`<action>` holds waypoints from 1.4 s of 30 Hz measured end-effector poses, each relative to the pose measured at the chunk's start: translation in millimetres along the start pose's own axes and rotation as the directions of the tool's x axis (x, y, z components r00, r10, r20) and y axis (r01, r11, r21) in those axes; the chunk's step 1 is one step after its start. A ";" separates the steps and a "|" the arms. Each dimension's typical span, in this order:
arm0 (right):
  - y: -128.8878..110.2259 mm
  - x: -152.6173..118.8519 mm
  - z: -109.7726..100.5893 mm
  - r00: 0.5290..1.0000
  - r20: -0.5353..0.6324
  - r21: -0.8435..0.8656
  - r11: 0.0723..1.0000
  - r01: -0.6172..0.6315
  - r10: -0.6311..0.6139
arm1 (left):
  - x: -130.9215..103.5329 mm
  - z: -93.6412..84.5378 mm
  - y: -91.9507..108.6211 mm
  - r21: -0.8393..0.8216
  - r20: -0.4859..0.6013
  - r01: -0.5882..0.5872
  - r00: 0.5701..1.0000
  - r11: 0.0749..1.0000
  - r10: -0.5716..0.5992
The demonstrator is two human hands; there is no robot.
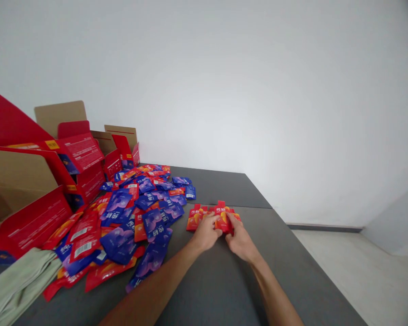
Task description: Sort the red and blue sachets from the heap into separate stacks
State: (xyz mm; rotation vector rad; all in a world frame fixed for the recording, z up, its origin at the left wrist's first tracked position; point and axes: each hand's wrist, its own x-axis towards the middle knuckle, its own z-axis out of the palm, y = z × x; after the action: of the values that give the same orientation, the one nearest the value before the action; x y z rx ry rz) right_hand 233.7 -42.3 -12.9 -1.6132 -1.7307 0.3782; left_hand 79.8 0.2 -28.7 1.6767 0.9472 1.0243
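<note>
Both hands meet over a small group of red packets on the dark table (217, 280). My left hand (206, 233) has its fingers on the left edge of one red packet (221, 221) with orange fruit artwork and white characters. At that packet's right side, my right hand (240, 240) grips it, thumb low and fingers along the edge. More red packets (193, 219) lie overlapping beneath and to the left, partly hidden by my left hand. To the left spreads a large heap of blue packets (119, 242) and red packets (85, 246), jumbled together.
Several open red cardboard boxes (34, 222) with brown insides stand along the left side. A pale green cloth (23, 285) lies at the lower left. The white wall (204, 90) rises behind the table, whose right edge drops to a light floor (343, 262).
</note>
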 end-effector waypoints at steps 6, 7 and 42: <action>22.7 -5.6 -3.3 0.996 0.089 -0.318 0.947 0.050 -0.023 | -1.3 11.7 7.4 0.455 0.071 -0.088 0.996 0.886 0.063; 24.6 -6.0 -3.2 0.996 0.089 -0.360 0.932 0.047 -0.015 | -2.6 13.7 8.9 0.523 0.085 -0.099 0.994 0.847 0.064; 29.7 -6.0 3.8 0.989 0.140 -0.570 0.820 0.044 0.044 | -15.1 22.2 7.5 0.817 0.061 -0.079 0.997 0.572 0.051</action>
State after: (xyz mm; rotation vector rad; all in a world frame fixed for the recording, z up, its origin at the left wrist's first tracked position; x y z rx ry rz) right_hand 252.7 -42.0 -36.8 -2.0429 -2.0905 -0.0460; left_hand 96.0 -22.4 -29.8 2.4979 1.4951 0.5905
